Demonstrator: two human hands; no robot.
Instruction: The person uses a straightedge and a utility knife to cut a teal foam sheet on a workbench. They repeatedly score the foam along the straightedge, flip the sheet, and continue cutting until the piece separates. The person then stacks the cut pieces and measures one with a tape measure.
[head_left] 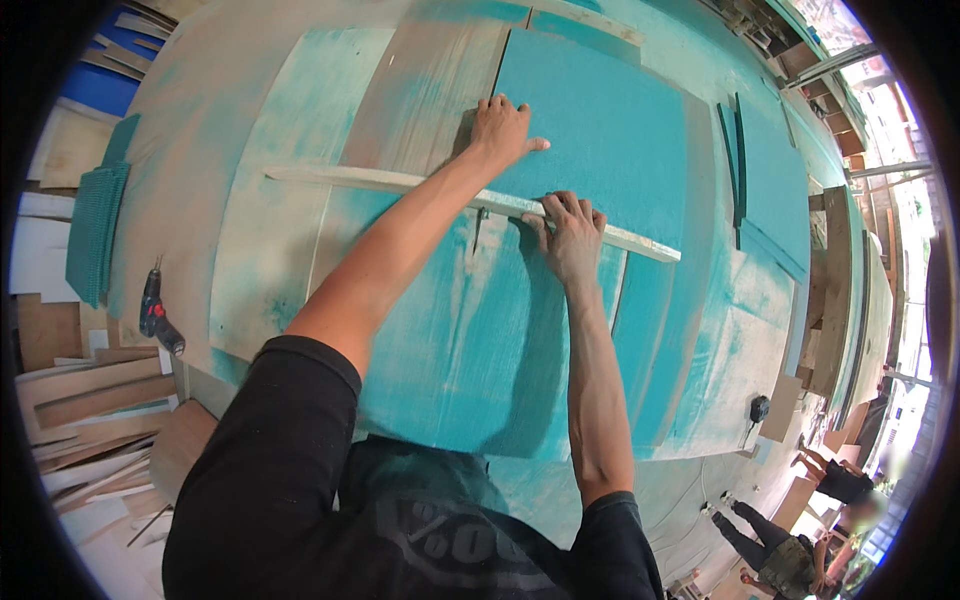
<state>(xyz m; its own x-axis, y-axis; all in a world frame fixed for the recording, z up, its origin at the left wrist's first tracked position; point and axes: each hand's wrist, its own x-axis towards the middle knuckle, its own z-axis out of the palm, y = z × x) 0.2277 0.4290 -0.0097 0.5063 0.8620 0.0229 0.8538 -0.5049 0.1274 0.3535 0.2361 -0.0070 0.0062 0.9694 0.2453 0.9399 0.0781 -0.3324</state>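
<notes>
Head view looks down your two bare forearms to a wide workbench stained teal. Your left hand lies open and flat, fingers spread, on a teal panel, which seems to pin the sheet so it cannot slide. Your right hand curls its fingers over a long pale wooden strip that runs slantwise across the panel, pressing it down, probably as a straight guide; whether it also holds a small tool, you cannot tell. The strip passes under your left forearm and ends just right of your right hand. More teal boards lie to the right, apart from the panel. A cordless drill rests at the bench's left edge, above stacked offcuts. At lower right, other people are on the workshop floor, well away.
</notes>
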